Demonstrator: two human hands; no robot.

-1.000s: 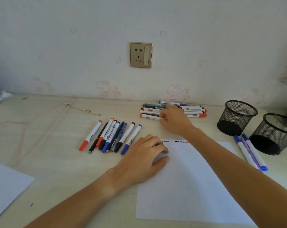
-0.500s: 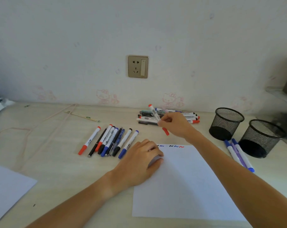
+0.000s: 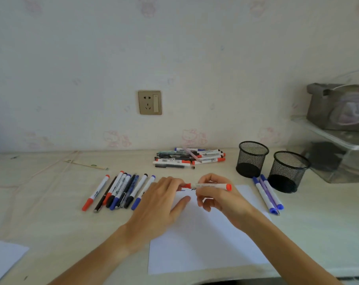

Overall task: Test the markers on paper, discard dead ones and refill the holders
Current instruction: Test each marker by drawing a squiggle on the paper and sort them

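The bench (image 3: 40, 223) carries all items under review. A white sheet of paper (image 3: 205, 243) lies flat at centre front, with small ink marks at its far edge, mostly hidden behind the hands. Two black mesh holders (image 3: 253, 159) stand side by side at the right, near the wall. A loose pile of markers (image 3: 189, 158) lies at the back centre; a fanned row of markers (image 3: 121, 190) lies left of the paper; three more markers (image 3: 268, 195) (blue and purple) lie between the paper and the nearer holder.

The left hand (image 3: 160, 208) rests over the paper's far left corner, its fingers curled round the red cap end of a red-capped marker (image 3: 208, 185). The right hand (image 3: 219, 198) holds the same marker's white barrel, its fingers pinching it. The marker lies roughly level just above the paper's far edge; whether the cap is seated or partly drawn cannot be told.
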